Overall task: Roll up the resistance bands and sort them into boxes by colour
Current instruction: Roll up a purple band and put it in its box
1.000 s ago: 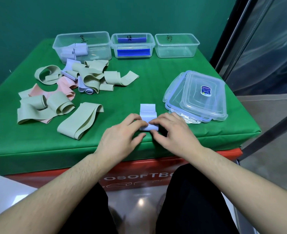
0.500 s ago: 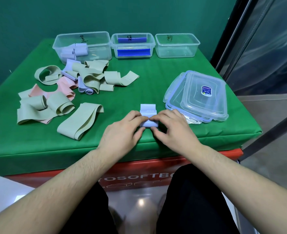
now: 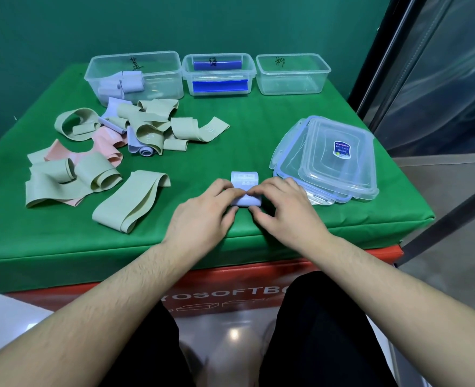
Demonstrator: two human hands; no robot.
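Two hands work a pale lilac band (image 3: 244,188) at the lower centre of the frame, near the front edge of the green table (image 3: 258,135): the left hand (image 3: 202,216) and right hand (image 3: 283,213) both curl their fingers over the rolled near end and pinch it, with a short flat tail lying beyond the fingertips. The step in hand looks like rolling, nearly finished; the next move calls for turning the last stretch in, keeping the roll pinched tight, and carrying it to the left box (image 3: 135,74) in the upper left, where other lilac rolls lie. A middle box (image 3: 219,74) holds blue strips, and the right box (image 3: 293,74) looks empty. Stacked lids (image 3: 328,160) sit just right of the hands. Loose green and pink bands (image 3: 105,152) sprawl at left, below that left box, so the reach should pass above them.
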